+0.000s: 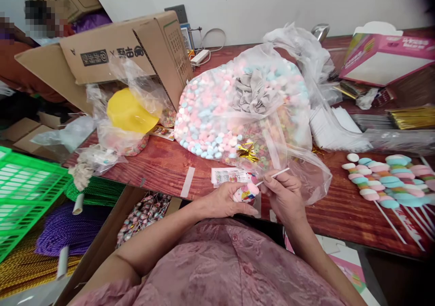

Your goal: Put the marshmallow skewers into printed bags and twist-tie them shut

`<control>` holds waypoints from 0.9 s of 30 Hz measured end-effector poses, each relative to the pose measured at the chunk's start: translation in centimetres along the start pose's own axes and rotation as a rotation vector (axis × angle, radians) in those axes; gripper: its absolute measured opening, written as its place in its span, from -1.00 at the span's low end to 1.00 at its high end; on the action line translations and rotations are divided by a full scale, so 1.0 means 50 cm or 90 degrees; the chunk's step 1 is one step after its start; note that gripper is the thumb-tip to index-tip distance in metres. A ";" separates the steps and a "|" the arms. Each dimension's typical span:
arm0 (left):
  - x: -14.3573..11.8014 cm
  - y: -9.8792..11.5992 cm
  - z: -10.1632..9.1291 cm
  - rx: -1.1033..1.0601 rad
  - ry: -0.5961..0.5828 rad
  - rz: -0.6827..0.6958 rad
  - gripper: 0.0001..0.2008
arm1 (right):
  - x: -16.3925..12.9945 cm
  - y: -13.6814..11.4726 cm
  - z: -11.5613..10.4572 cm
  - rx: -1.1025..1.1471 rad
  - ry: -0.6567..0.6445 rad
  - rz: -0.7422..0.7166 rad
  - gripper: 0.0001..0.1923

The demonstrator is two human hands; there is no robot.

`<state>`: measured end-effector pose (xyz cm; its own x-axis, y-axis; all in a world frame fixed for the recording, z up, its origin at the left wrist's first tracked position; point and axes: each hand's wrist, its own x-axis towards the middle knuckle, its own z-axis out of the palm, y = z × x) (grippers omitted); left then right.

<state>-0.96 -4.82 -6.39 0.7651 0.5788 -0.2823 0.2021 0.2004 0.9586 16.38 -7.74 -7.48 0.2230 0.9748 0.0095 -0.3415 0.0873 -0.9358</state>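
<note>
At the near edge of the red-brown wooden table [163,161], the left hand [222,200] curls closed around a small cluster of pink and white marshmallow pieces [247,192], which peeps out between thumb and forefinger. The right hand [283,196] sits just beside it, fingers pinched tight on a thin white paper stick [276,175]. The stick slants up and to the right from the marshmallow cluster, its near end meeting the sweets at the left hand's fingertips and its far end jutting free above the right hand's knuckles. The two hands are almost touching, close to the person's pink patterned blouse.

Just beyond the hands lies a small printed paper label [229,175], flat on the table. Behind it bulges a large clear plastic bag full of pink, blue and white marshmallows [217,111], with a gold foil twist tie [247,151] lying against its lower front. To the right, well apart from the hands, a row of finished pastel marshmallow skewers [384,181] lies on the table with sticks pointing toward the near edge. At the far left stands an open brown cardboard box [136,48], with a yellow round lid inside a crumpled clear bag [131,111] in front of it. A green plastic crate [23,193] sits below the table on the left.
</note>
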 end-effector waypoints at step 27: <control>-0.026 -0.018 0.004 0.344 0.176 0.047 -0.52 | -0.019 0.045 0.016 -0.237 0.101 -0.020 -0.60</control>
<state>-1.99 -5.92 -6.88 0.6163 0.7743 -0.1437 0.4919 -0.2360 0.8381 14.67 -8.32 -9.32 0.3756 0.9267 0.0129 0.0146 0.0080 -0.9999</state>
